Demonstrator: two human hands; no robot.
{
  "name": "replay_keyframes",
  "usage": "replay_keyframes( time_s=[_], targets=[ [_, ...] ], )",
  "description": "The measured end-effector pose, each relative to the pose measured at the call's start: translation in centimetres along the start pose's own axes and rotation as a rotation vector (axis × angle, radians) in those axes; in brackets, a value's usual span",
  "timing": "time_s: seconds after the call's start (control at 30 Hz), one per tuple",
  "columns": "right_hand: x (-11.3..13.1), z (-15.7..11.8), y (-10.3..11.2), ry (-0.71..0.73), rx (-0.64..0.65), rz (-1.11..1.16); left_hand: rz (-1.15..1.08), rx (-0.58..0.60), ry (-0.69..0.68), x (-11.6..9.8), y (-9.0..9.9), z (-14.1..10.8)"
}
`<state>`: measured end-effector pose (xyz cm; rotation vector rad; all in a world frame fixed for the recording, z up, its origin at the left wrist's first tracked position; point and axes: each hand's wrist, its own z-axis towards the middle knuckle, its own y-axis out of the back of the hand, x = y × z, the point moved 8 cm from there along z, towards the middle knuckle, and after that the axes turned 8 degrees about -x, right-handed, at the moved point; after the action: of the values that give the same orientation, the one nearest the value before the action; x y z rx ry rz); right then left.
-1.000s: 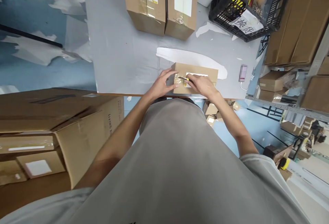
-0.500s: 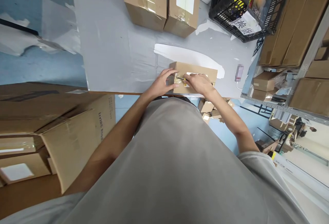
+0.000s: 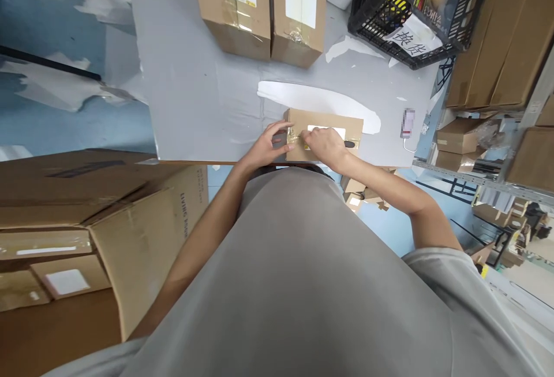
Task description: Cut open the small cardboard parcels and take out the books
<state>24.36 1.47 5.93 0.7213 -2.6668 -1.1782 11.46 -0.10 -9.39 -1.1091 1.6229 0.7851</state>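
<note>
A small brown cardboard box (image 3: 324, 119) lies at the table's front edge, with a white label (image 3: 337, 131) on top and clear tape at its left end. My left hand (image 3: 270, 145) rests against that left end, thumb and fingers spread apart around it. Over the label and tape, my right hand (image 3: 324, 145) is closed around a tool. Only a dark end of the tool (image 3: 350, 144) shows beside the palm; the rest is hidden by the hand.
Two taped boxes (image 3: 234, 25) stand at the table's back. A black crate (image 3: 407, 36) with printed items is at the back right. White paper (image 3: 303, 93) lies behind the small box. A big open carton (image 3: 147, 238) stands lower left, shelving (image 3: 471, 169) right.
My right hand has turned and closed more over the tool, whose dark end now shows at the palm side. The view has shifted slightly. My left hand stays at the box's left end.
</note>
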Motion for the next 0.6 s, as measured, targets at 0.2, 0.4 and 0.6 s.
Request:
replay_keyframes(
  time_s=[0.2, 0.4, 0.6],
  targets=[
    [-4.1, -2.4, -2.1, -0.010, -0.004, 0.002, 0.062, -0.063, 0.039, 0.7, 0.4, -0.4],
    [-9.5, -4.4, -5.8, -0.069, 0.001, 0.060, 0.264, -0.320, 0.142, 2.6, 3.1, -2.5],
    [-8.9, -3.8, -5.7, 0.017, -0.025, 0.099, 0.309, -0.316, -0.026, -3.9, -1.5, -0.7]
  ],
)
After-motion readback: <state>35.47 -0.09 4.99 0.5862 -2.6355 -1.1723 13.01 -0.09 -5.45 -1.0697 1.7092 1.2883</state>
